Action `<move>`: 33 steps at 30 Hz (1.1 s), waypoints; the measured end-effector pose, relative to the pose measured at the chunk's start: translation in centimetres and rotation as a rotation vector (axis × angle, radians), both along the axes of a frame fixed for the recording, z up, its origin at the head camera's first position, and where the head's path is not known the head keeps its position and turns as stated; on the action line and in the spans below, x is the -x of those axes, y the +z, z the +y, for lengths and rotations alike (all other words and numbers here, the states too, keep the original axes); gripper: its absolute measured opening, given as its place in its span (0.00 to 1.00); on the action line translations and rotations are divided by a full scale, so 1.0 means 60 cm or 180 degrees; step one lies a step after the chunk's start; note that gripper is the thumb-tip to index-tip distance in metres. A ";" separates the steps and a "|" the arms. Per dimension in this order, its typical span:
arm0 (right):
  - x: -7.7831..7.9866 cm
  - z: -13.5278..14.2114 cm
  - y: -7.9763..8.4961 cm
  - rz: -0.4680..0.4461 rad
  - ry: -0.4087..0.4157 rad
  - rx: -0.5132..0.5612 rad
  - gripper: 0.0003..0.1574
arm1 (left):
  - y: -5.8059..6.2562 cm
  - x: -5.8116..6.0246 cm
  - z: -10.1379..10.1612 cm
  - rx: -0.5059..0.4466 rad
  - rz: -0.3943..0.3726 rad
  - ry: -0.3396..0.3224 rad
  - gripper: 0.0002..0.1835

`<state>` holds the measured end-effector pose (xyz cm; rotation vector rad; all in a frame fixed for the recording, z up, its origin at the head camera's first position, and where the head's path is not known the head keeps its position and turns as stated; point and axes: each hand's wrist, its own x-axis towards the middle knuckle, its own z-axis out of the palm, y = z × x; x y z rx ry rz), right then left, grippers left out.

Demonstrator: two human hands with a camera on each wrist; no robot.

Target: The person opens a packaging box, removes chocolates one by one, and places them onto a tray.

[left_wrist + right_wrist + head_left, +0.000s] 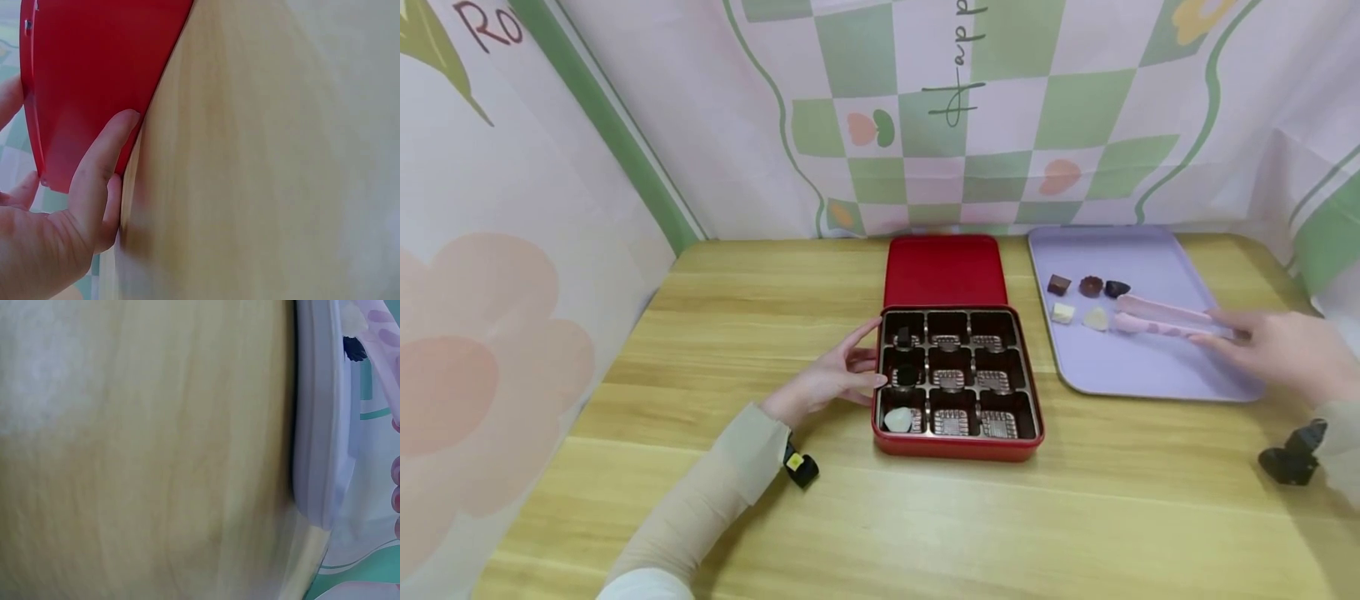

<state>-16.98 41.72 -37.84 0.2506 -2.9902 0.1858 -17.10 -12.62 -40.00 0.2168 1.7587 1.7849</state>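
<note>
On the right of the wooden table point(1075, 517), the right hand point(1281, 346) grips pink tongs point(1156, 327) over a lavender tray point(1150, 367), their tips parted close to a dark chocolate point(1117, 289) and a pale one point(1096, 319). Nearer the middle, the left hand point(831, 379), fingers spread, touches the side of a red tin point(955, 450), whose left column holds two dark pieces point(906, 376) and a pale heart-shaped one.

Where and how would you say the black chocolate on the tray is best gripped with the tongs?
Probably across its near and far sides, with the tongs coming from the right: the black chocolate looks longer sideways and tapers rightward, bare tray lies to that side, and the round brown chocolate sits close on its left.
</note>
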 end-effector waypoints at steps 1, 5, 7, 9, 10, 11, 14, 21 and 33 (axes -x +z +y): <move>0.000 0.000 0.001 0.0024 -0.0010 0.0035 0.37 | 0.000 0.000 0.000 -0.0008 0.0002 -0.0005 0.49; -0.001 -0.003 0.007 0.0237 0.0021 0.0196 0.35 | 0.004 0.001 -0.001 0.0006 0.0028 0.0013 0.49; 0.001 -0.007 0.012 0.0400 0.0092 0.0233 0.34 | 0.006 0.001 0.000 0.0016 0.0026 0.0038 0.49; 0.004 -0.013 0.018 0.0474 0.0140 0.0213 0.34 | 0.006 0.001 0.000 0.0035 0.0024 0.0054 0.49; 0.005 -0.017 0.022 0.0496 0.0142 0.0207 0.34 | 0.006 0.002 0.000 0.0043 0.0022 0.0059 0.49; 0.006 -0.022 0.027 0.0481 0.0139 0.0195 0.34 | 0.006 0.003 0.000 0.0049 0.0024 0.0057 0.49; 0.006 -0.040 0.041 0.0348 0.0101 0.0145 0.36 | 0.005 0.004 0.001 0.0064 0.0034 0.0046 0.49; 0.018 -0.081 0.048 0.0512 0.0359 0.0166 0.33 | 0.005 0.004 0.002 0.0069 0.0055 0.0045 0.49; 0.035 -0.171 0.053 0.0631 0.0778 0.0197 0.32 | 0.004 -0.002 0.003 0.0022 0.0034 0.0053 0.48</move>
